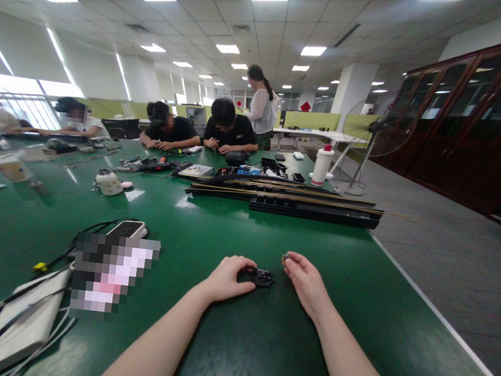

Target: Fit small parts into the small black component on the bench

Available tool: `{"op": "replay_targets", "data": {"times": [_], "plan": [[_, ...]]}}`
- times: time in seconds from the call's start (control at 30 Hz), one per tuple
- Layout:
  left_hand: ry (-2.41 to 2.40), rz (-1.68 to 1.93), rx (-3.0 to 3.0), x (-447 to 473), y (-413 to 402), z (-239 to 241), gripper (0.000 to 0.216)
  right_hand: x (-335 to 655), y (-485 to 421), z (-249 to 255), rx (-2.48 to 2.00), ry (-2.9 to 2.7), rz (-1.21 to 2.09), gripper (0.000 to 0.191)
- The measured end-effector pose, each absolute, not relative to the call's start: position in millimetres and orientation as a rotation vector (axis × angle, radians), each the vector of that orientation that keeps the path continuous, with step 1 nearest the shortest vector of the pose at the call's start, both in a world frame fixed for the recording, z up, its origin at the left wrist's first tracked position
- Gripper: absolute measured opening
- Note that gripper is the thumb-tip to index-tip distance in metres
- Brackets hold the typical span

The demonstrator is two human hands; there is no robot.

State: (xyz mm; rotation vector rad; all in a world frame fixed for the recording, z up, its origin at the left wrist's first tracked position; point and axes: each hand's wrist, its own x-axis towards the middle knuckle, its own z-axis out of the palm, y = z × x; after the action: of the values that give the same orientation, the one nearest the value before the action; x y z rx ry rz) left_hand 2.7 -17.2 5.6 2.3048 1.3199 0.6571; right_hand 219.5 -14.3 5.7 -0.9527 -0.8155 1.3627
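My left hand (pixel 227 277) rests on the green table (pixel 209 231) with its fingers curled around a small black part (pixel 258 277), which lies on the tabletop. My right hand (pixel 304 279) is just to the right of that part, fingers pinched together on a tiny grey piece (pixel 285 256) held at the fingertips. The two hands are a few centimetres apart. Both forearms reach in from the bottom edge of the view.
Long black rails with thin brass rods (pixel 294 200) lie across the table beyond my hands. A white bottle (pixel 322 165) stands further back. A white device with black cables (pixel 22 319) and a phone (pixel 127 229) lie at left. Several people sit at the far end.
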Motion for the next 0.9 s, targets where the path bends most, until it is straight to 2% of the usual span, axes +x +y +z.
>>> {"op": "replay_targets", "data": {"times": [0.9], "plan": [[1.320, 0.645, 2.295, 2.3, -17.1, 5.7, 0.040, 224.7, -12.0, 3.2, -0.920, -0.770, 1.402, 0.037]]}}
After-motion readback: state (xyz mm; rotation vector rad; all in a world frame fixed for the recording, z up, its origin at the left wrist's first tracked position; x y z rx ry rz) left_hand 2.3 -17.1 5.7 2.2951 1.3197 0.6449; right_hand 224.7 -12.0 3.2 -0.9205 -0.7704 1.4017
